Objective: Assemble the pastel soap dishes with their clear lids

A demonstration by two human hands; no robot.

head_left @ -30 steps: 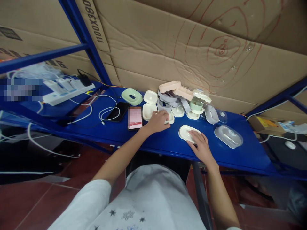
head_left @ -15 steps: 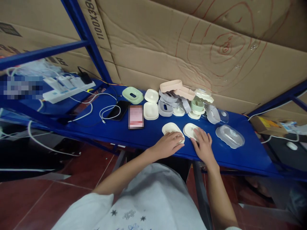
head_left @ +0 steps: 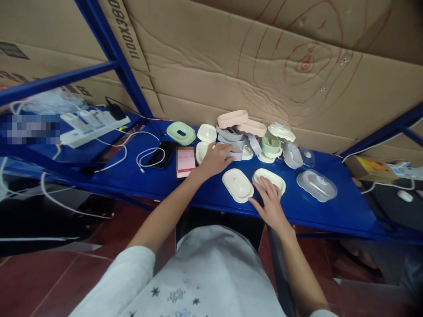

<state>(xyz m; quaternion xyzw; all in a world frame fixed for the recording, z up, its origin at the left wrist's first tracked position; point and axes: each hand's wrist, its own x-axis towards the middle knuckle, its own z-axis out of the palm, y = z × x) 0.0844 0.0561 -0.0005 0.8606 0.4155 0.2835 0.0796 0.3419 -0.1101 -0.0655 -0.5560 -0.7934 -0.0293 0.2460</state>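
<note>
My left hand (head_left: 215, 159) reaches over a cream dish (head_left: 201, 152) at the near side of the pile. Its fingers are apart and lie over a lilac plastic piece (head_left: 235, 155); whether they grip it is unclear. My right hand (head_left: 270, 200) rests open, fingertips on a cream oval tray (head_left: 279, 181) and the thumb out to the left. Beside that thumb a second cream oval tray (head_left: 238, 186) lies flat on the blue table (head_left: 198, 193). To the right sits a clear wavy-edged lid (head_left: 317, 186).
Peach rings (head_left: 233, 119), lilac pieces and a green cup (head_left: 271, 144) are heaped at the back. A green oval dish (head_left: 181, 133), a black phone (head_left: 162, 154), a lit phone (head_left: 185, 163) and a white cable (head_left: 150, 152) lie left. A cardboard wall (head_left: 205, 66) stands behind.
My left hand has left the left cream tray and moved up and left to the lilac piece. My right hand has shifted slightly down and left, uncovering more of its tray.
</note>
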